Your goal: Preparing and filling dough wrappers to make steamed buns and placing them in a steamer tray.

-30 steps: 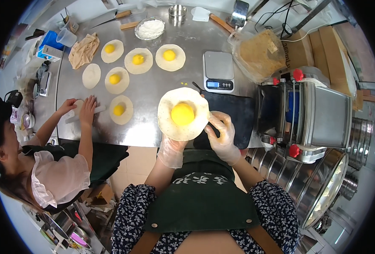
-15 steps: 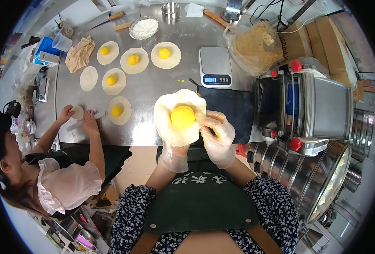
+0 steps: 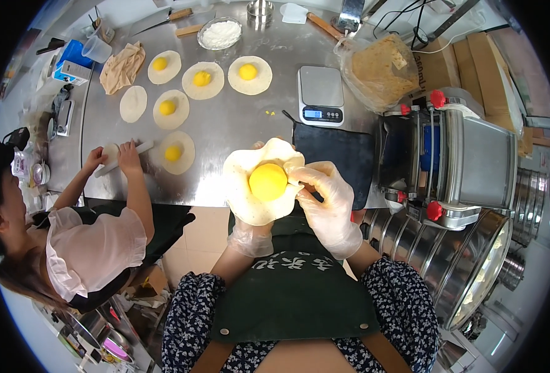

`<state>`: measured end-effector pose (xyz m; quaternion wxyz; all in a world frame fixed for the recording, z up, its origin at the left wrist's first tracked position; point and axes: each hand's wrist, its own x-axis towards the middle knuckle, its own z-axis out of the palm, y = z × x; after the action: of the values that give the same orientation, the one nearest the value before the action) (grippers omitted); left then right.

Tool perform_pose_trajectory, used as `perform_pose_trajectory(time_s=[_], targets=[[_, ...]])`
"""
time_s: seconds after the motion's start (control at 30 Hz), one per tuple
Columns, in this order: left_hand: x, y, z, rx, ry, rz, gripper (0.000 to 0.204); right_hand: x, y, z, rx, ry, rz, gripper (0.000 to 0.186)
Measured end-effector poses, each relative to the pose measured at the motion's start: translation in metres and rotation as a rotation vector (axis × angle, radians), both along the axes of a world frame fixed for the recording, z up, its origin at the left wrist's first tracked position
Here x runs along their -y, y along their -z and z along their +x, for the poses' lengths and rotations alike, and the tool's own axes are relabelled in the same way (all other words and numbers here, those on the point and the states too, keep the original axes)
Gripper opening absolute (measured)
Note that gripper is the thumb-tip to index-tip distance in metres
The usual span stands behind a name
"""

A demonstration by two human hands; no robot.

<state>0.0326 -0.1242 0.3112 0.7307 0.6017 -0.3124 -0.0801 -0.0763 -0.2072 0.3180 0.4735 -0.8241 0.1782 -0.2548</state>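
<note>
The dough round (image 3: 239,202), yellow ball (image 3: 268,181) at centre, lies on the left hand (image 3: 251,237), whose finger spread I cannot tell, while the right hand's (image 3: 330,205) thumb and forefinger pinch its rim, best gathered in small, even folds.

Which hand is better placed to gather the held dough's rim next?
Probably the right hand: it pinches the right edge of the dough round beside the yellow ball. The left hand is beneath, seemingly supporting it.
</note>
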Motion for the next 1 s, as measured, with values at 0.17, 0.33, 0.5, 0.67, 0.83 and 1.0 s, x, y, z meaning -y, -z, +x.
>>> perform_pose_trajectory(time_s=[0.17, 0.33, 0.5, 0.67, 0.83, 1.0], targets=[[0.0, 0.011, -0.011, -0.139, 0.07, -0.17, 0.021, -0.009, -0.006, -0.004, 0.03, 0.02, 0.137, 0.037], [0.003, -0.002, -0.036, -0.872, -0.13, -0.488, 0.02, -0.008, -0.004, -0.008, 0.068, -0.008, 0.115, 0.039], [-0.02, 0.014, -0.001, -0.042, 0.209, -0.029, 0.032, 0.001, -0.006, -0.011, 0.001, -0.068, -0.023, 0.044], [-0.007, 0.016, -0.017, 0.139, 0.007, -0.132, 0.035, -0.001, -0.015, -0.008, -0.111, -0.046, -0.044, 0.042], [-0.004, 0.021, -0.043, -0.856, -0.134, -0.336, 0.026, -0.001, -0.012, -0.011, -0.051, -0.065, -0.029, 0.04], [-0.011, 0.005, -0.029, -0.71, 0.015, -0.157, 0.025, 0.01, -0.009, -0.01, 0.035, -0.154, -0.124, 0.04]])
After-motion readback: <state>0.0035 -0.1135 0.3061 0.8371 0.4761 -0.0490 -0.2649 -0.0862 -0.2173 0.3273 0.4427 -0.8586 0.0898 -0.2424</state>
